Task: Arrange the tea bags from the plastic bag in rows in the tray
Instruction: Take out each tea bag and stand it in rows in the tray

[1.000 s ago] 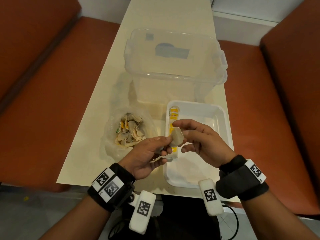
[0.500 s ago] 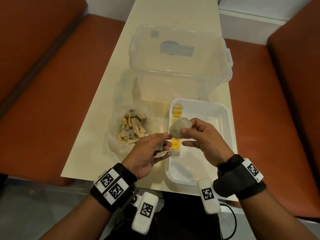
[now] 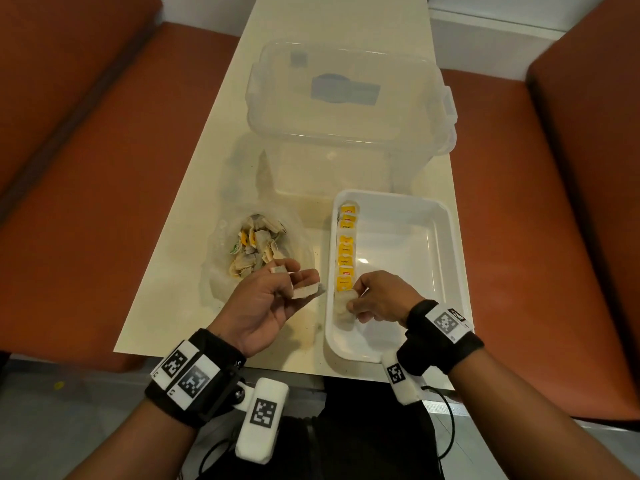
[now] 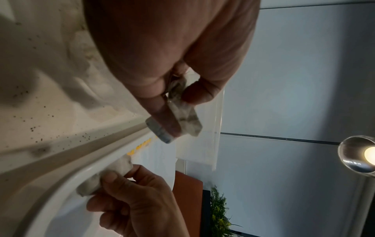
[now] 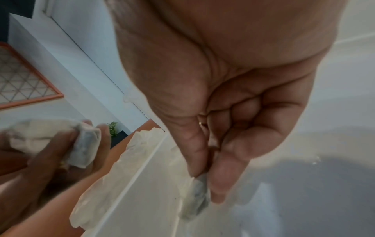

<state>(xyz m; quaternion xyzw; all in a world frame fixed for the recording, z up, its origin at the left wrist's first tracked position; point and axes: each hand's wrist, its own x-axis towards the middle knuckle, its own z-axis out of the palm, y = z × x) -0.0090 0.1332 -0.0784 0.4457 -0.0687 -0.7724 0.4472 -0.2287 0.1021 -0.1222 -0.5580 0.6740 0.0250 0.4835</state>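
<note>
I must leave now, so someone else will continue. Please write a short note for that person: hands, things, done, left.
Right hand: pinches a tea bag low in the tray, at the near end of the row.
Left hand: holds spare bags beside the tray.
Done: one row along the left wall, nearly full.
Left: release this bag, then start further rows from the plastic bag.

Your white tray (image 3: 446, 237) holds one row of yellow-tagged tea bags (image 3: 346, 258) along its 9 o'clock wall; a pale tea bag (image 3: 343, 306) at the row's 6 o'clock end; crumpled plastic bag (image 3: 221, 271) of loose bags at 9 o'clock.
</note>
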